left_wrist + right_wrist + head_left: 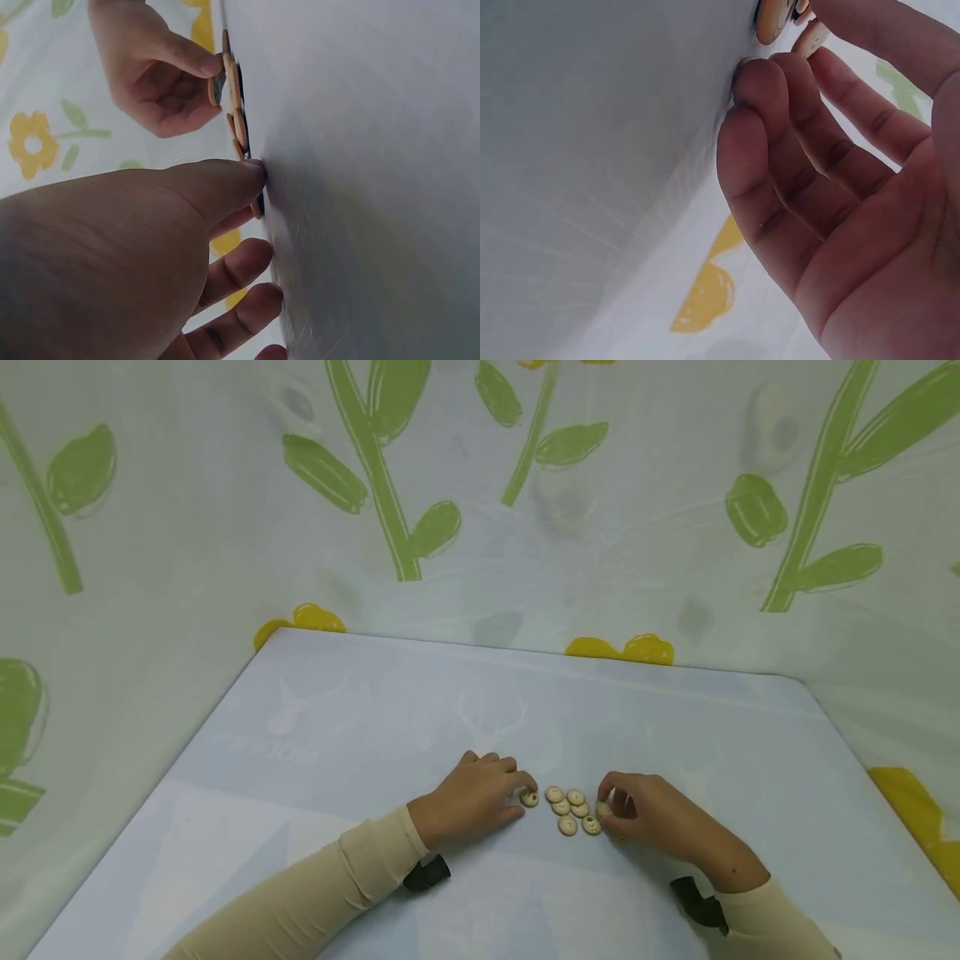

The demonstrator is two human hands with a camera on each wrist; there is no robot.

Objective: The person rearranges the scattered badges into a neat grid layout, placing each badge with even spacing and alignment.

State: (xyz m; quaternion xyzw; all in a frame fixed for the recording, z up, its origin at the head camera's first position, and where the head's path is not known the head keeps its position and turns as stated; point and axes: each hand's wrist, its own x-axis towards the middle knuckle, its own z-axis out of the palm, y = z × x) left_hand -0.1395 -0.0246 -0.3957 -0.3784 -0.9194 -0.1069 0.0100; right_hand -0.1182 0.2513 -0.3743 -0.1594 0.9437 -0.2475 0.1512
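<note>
Small round wooden discs [567,825] with dark markings lie in a close group on the table, several of them. At the group's left side, my left hand [480,797] has its thumb and index finger at opposite edges of a separate wooden disc [529,798], which lies flat. My right hand [656,814], at the group's right end, pinches another wooden disc [811,37] between thumb and index finger. That disc is tilted up, partly covered by the fingers. The remaining right fingers curl loosely beside the tabletop.
The pale table [360,693] has faint deer prints and reaches back to a white cloth [637,527] with green leaves and yellow flowers. A dark band [426,872] shows below the left sleeve, another dark strap [699,903] by the right wrist.
</note>
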